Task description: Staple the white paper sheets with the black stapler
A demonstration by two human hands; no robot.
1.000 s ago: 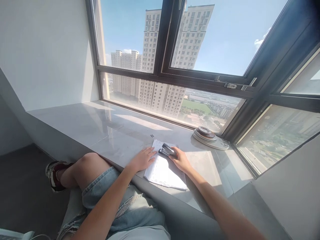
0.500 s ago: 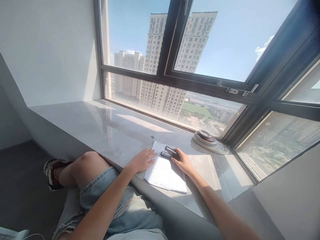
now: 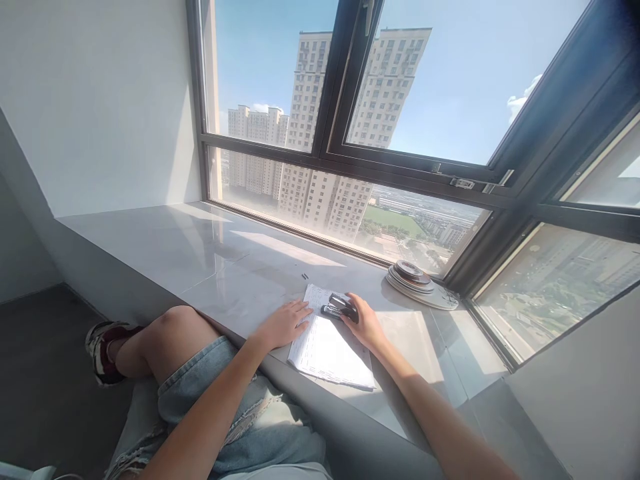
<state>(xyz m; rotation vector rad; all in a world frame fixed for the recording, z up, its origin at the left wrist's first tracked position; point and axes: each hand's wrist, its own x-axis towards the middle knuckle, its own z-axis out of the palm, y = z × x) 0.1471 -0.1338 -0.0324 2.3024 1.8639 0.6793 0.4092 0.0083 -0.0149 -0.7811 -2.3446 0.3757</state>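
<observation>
A stack of white paper sheets [image 3: 333, 357] with marks on it lies on the window sill, close to its front edge. My right hand [image 3: 364, 321] is wrapped round the rear of a black stapler [image 3: 334, 308], whose jaws point left over the upper part of the sheets. Fingers spread, my left hand [image 3: 285, 325] lies flat on the sill at the left edge of the paper, its fingertips touching the sheets. Two small dark strips [image 3: 305, 276], perhaps staples, lie on the sill beyond the paper.
Stacked plates or discs [image 3: 413, 277] stand by the window's right corner. The pale tiled sill [image 3: 150, 247] runs along the dark window frame [image 3: 400, 163]. My bent leg [image 3: 175, 340] is below the sill's front edge, at left.
Both hands keep nearly the same place, and the right one still grips the stapler. The whole view has shifted very slightly.
</observation>
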